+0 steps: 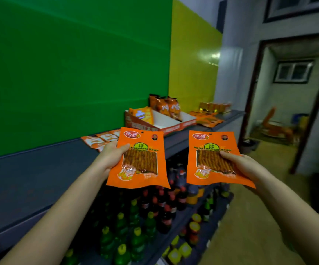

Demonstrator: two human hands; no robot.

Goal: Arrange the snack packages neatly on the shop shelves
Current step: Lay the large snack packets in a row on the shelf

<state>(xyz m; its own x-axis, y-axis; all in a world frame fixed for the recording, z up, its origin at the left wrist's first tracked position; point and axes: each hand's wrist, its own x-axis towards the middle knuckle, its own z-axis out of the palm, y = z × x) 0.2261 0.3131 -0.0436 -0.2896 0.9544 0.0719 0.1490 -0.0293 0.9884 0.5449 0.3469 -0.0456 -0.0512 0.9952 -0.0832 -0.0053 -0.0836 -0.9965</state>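
Left hand (111, 155) pinches one orange snack pack (139, 159), right hand (244, 165) pinches a second pack (212, 159); both upright, held in the air in front of the top shelf (40, 178), bottles (145, 217) below.

One head-worn camera looks forward and down (wide-angle, close) along the top shelf (40, 180) toward a doorway (288, 96)

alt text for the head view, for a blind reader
Two matching orange snack packets held up before a dark shop shelf: the left packet in the left hand, the right packet in the right hand. An open display box of orange packs sits on the shelf; bottles stand below.
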